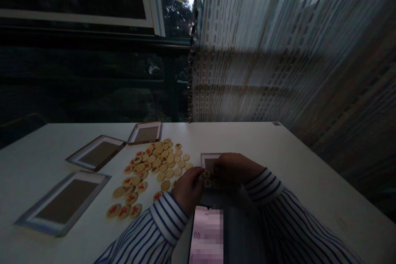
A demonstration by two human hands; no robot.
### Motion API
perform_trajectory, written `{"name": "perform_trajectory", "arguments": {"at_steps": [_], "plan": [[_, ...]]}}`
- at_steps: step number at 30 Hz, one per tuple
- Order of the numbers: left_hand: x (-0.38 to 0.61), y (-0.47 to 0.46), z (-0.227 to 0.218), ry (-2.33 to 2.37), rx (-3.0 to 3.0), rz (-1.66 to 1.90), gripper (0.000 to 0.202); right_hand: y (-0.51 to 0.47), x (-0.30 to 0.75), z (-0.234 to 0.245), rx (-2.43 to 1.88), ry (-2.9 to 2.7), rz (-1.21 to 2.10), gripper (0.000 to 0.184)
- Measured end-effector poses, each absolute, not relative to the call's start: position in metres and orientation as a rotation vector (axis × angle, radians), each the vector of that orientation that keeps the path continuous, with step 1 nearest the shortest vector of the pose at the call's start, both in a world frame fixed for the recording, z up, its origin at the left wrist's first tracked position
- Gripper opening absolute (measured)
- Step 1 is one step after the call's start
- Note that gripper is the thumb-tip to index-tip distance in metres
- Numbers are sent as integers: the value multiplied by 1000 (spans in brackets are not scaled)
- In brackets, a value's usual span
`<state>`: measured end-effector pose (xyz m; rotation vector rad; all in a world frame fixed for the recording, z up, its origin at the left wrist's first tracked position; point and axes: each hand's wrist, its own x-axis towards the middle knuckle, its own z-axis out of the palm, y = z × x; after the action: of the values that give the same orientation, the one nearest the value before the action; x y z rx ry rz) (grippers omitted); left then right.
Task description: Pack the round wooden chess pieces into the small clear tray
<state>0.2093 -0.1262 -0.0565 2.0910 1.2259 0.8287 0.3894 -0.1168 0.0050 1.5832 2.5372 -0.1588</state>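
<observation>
At the near edge of a white counter (309, 161), in dim evening light: two bare hands in blue-striped sleeves (167, 218), brought together over a small tray (209, 158) with a grey floor. On the left hand (189, 187), grip pinched on a pale round piece (206, 173) marked in dark ink, just over the tray's near rim. On the right hand (233, 169), grip curled downward, fingertips close against the same piece; too dark to tell whether closed on it or only touching. Just below, between the two hands, a second piece (208, 182), whether held or resting not clear.

To the left, flat on the counter, a loose heap of pieces (159, 161): pale discs with red or dark characters, the nearest just beside the left knuckles. Further left, well apart from both hands, three shallow rectangular trays with brown floors: a far tray (146, 133), a middle tray (97, 152) and a near tray (63, 202). Between the forearms, a phone (206, 235), screen lit and blurred. Behind the counter, a striped curtain (293, 49) to the right with a bead string (192, 70) along its edge, and a dark window (93, 4) to the left, trees beyond.
</observation>
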Motion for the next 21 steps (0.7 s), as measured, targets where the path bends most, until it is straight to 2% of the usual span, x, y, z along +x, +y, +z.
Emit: {"name": "perform_trajectory", "arguments": {"at_steps": [12,21], "plan": [[209,-126,-61,1196,2092,857,33,-118,386,11,1576,2482,-254,26],[208,-128,-56,1209,2098,833,32,-121,386,13,1549,2514,-196,23]]}}
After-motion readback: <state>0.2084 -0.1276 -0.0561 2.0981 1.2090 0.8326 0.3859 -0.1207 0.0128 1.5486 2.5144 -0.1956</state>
